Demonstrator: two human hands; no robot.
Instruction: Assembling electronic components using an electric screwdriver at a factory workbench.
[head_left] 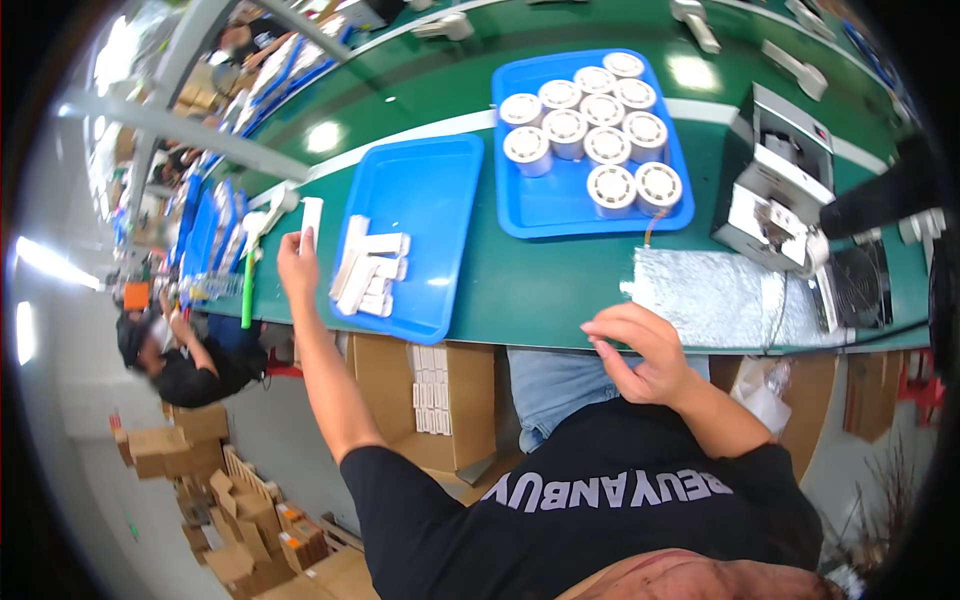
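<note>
My left hand [297, 262] is closed on a white oblong plastic piece [312, 214], held upright beside the left rim of a blue tray [425, 180]. Several similar white pieces [372, 262] lie in a loose pile in that tray. My right hand [640, 350] hovers at the table's front edge, fingers apart and nothing visible in them. The nearest thing to it is a silvery foil-covered pad [700, 290]. Farther back, a second blue tray [520, 215] carries several white round parts [607, 145] with slotted tops.
A grey metal machine [775, 165] stands on the green table [560, 285] at the right, near a black fan-like unit [858, 285]. Below the table edge is a cardboard box [465, 400] with stacked white pieces. A co-worker [190, 350] sits at the far left.
</note>
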